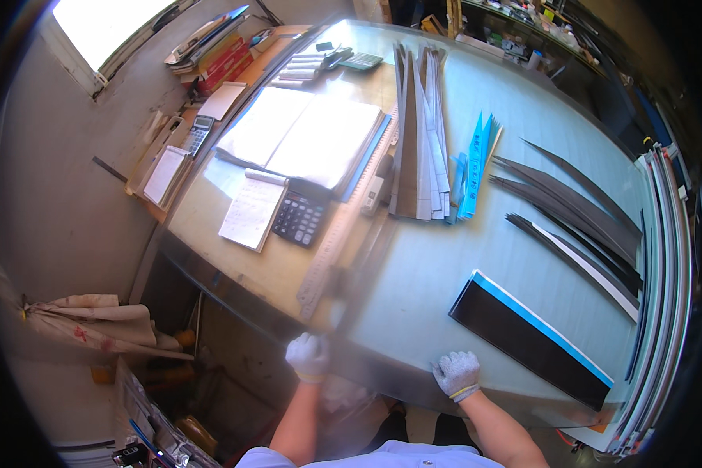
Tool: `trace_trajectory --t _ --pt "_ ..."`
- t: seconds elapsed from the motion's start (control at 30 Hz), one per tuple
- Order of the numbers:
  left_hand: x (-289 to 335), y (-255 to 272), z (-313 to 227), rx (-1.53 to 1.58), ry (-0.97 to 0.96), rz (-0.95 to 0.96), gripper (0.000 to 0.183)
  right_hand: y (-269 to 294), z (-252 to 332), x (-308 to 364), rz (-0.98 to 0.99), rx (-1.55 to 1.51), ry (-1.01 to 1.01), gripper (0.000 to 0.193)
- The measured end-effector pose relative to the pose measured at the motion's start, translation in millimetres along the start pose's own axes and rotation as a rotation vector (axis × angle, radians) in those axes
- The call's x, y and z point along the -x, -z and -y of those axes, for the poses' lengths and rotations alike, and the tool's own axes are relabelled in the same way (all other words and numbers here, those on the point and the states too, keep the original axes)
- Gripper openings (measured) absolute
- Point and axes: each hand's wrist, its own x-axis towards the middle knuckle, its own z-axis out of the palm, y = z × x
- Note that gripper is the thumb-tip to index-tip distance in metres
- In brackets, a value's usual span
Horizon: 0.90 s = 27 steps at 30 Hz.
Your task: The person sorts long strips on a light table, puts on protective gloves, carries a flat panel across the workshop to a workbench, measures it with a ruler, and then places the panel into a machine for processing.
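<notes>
Pale-blue shirt [398, 455] fronts the near edge of the table [413, 281], where left hand [307, 356] and right hand [455, 374] curl, grip unclear. Toward the near-right corner, the black strip [532, 342] looks light, flexible, slippery; best held by its edges.

Uneven illumination in a wide fisheye view. Strong light enters at the upper left through a window [109, 30], which is burnt out to featureless white. The open book [327, 132] is overexposed, and glare whitens the far end of the glossy tabletop [413, 292]; its nearer surface carries a softer, bluish sheen. A hazy, blurred patch veils the lower end of the ruler [316, 285]. Beneath the table, deep shadow obscures detail, against which the pale left hand [308, 356] stands out. Straight edges bow outward, and black vignetting closes the corners.
</notes>
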Motion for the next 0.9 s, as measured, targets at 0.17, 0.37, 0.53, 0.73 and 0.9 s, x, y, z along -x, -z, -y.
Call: trace_trajectory --t 0.17,0.37,0.53,0.73,0.9 --pt "-0.4 -1.4 0.4 -0.035 -0.03 -0.032 0.03 -0.8 0.2 1.5 0.002 -0.004 -0.003 0.03" --pt "-0.8 -0.6 -0.1 -0.028 -0.029 -0.035 0.031 -2.1 0.1 2.0 0.012 0.033 0.0 0.03" --pt "0.1 -0.9 0.6 -0.035 -0.029 -0.031 0.031 -1.4 2.3 1.5 0.003 -0.011 -0.022 0.027" --pt "-1.3 2.5 -2.2 -0.008 -0.002 -0.011 0.031 -3.4 0.8 2.5 0.006 0.027 -0.008 0.028" --pt "0.5 0.8 -1.0 0.003 0.009 -0.006 0.031 -2.5 1.1 2.8 0.012 0.042 -0.006 0.029"
